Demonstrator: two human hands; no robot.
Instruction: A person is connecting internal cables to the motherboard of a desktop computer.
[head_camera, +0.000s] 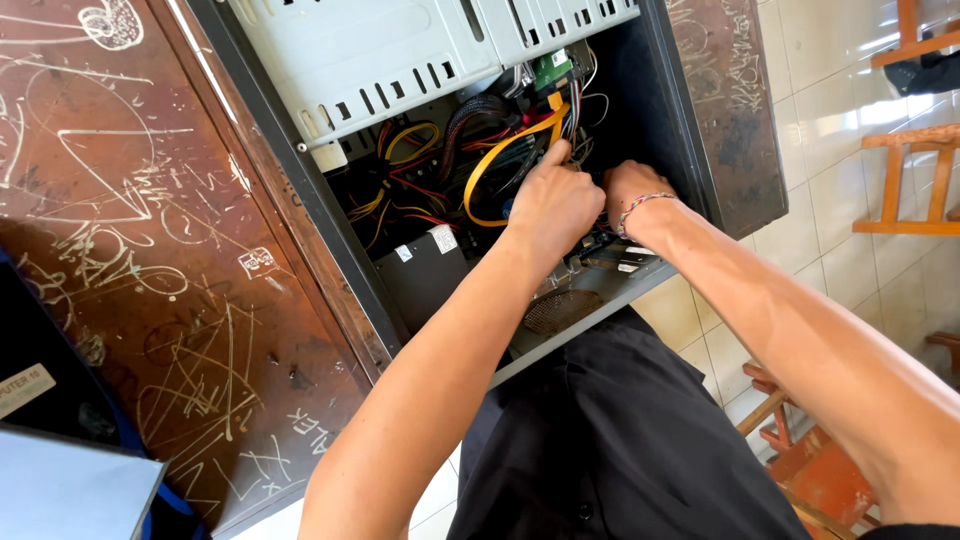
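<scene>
An open computer case (330, 215) lies on its side on a scratched brown desk (130, 260). Both my hands reach deep inside it, among tangled cables. My left hand (555, 200) has its fingers curled down near a flat yellow cable (500, 150), thumb pointing up; what it grips is hidden. My right hand (630, 190), with a braided bracelet on the wrist, is closed right beside it, its fingers hidden behind the left hand. A grey metal drive cage (400, 50) covers the case's upper part. A black power supply (425, 275) sits at the lower left inside.
A round fan grille (560, 310) shows in the case wall near my body. Orange wooden chairs (910, 180) stand on the white tiled floor at right. A grey box (70, 490) and a dark object sit at the desk's lower left.
</scene>
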